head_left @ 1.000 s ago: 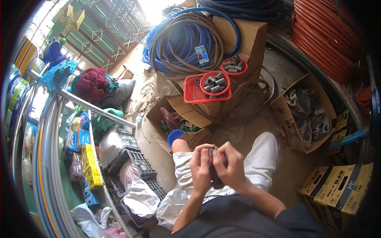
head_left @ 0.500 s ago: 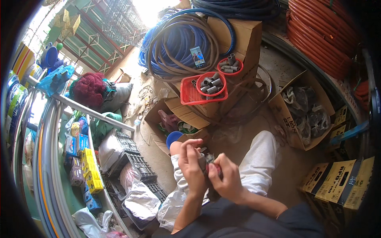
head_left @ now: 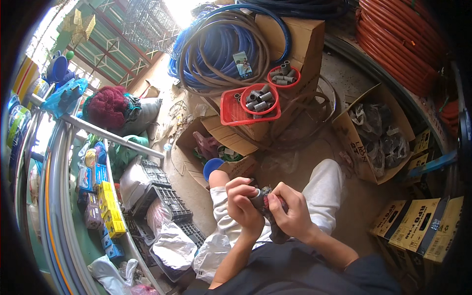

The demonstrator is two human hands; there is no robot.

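Note:
Over my lap, my left hand (head_left: pixel 243 204) is closed around a short grey pipe fitting (head_left: pixel 256 195), its round open end pointing up. Pressed up against it, my right hand (head_left: pixel 291 211) pinches a dark rag (head_left: pixel 279 236) with some red in it. Part of the rag hangs below my fingers. In front of me, a red round basket (head_left: pixel 278 104) full of grey pipe fittings rests in a red rectangular basket (head_left: pixel 230 107). Another small red basket (head_left: pixel 298 77) behind it also holds grey fittings.
A phone (head_left: pixel 243 65) leans against coiled blue hose (head_left: pixel 214 54). Open cardboard boxes stand ahead (head_left: pixel 191 142) and to the right (head_left: pixel 366 160), the latter holding bagged dark parts. Black crates (head_left: pixel 169 204) and a metal rail (head_left: pixel 113 130) line the left. Stacked cartons (head_left: pixel 408 226) stand at right.
Both hands have shifted slightly, the right one to the right. The grey fitting's open end now shows between them, and more of the dark rag is visible.

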